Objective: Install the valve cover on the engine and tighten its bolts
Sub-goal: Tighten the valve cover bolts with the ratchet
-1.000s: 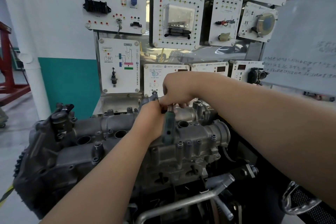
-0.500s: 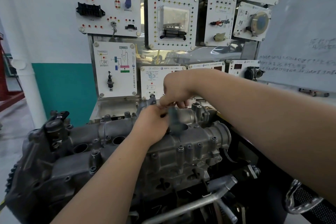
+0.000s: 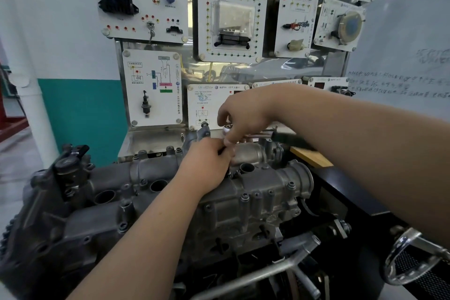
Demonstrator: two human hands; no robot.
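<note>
Valve cover seated on the engine, a far-edge bolt under the ratchet.

The valve cover (image 3: 243,192) lies in place on top of the engine (image 3: 73,226), and bolts (image 3: 244,197) stand in its near edge; whether they are fully tight cannot be told. At its far edge the right hand (image 3: 243,117) pinches the head of a ratchet (image 3: 287,140) from above, its handle pointing right. The left hand (image 3: 207,163) is curled just beneath it, touching the right fingertips; what it holds is hidden. Judging by this, seating is done and tightening is partway, with other bolts probably left. Training panels (image 3: 151,87) hang behind the engine.
</note>
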